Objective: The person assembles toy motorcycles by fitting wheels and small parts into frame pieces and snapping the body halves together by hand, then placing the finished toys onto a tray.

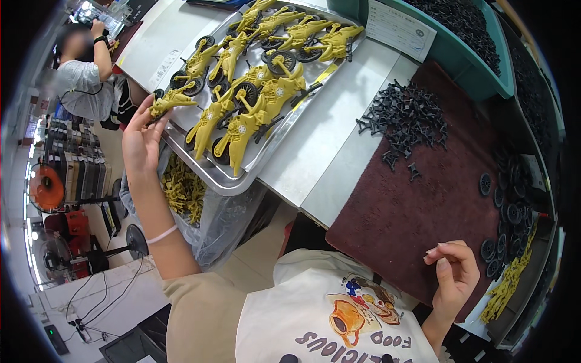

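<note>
At the left edge of a metal tray (231, 185), my left hand (144, 142) is closed on a yellow toy motorcycle (172, 101) with black wheels, its fingertips partly hidden behind the toy. Several more yellow toy motorcycles (248, 124) lie in rows on the tray, some overlapping. My right hand (455, 279) hovers over the near right part of a dark red cloth (393, 202). Its fingers are loosely bent, the thumb is apart from them, and nothing shows between them. Beyond it on the cloth is a heap of small black plastic parts (408, 118).
Black toy wheels (513, 215) and thin yellow parts (511, 284) lie along the right side. A teal bin (497, 81) of black pieces stands at the far right. Below the tray, a plastic bag (212, 242) holds yellow parts. Another person (85, 78) sits at far left.
</note>
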`<state>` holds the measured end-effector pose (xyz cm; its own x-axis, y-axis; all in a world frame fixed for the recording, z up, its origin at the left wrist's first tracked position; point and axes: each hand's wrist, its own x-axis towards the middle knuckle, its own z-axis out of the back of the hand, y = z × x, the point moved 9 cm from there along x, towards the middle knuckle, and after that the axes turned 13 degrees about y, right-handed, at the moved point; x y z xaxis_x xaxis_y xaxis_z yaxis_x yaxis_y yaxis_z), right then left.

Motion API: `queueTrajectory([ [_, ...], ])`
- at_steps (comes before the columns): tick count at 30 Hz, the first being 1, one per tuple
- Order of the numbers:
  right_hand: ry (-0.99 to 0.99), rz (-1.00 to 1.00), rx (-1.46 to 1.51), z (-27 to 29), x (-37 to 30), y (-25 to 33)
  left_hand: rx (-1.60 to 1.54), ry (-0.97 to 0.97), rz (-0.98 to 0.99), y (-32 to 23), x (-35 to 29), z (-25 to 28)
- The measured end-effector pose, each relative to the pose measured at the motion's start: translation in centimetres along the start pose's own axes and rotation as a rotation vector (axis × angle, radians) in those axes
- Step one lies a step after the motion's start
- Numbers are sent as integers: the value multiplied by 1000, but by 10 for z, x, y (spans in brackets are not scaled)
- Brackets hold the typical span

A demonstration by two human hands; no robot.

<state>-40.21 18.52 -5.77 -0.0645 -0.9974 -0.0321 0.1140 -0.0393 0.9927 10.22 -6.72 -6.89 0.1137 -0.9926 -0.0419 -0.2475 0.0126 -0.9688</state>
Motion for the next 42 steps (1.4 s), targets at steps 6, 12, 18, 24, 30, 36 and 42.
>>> queueTrajectory([
  [6,22,13,-36,-7,8,1,850,133,35,-11,-38,-37],
  [12,54,29,-88,-16,12,7,1271,3,61,-19,-51,-64],
  [18,70,6,-123,-21,7,5,1428,-103,-83,-14,-56,-82],
  [24,37,3,-146,-21,6,5,1564,-55,-283,-20,-56,-77],
  [30,32,25,-159,-23,2,6,1016,-509,-322,52,-50,178],
  [36,63,39,-265,-35,11,19,1504,46,203,327,-69,255],
  [42,25,33,-304,-31,3,18,1304,82,342,349,-110,279],
])
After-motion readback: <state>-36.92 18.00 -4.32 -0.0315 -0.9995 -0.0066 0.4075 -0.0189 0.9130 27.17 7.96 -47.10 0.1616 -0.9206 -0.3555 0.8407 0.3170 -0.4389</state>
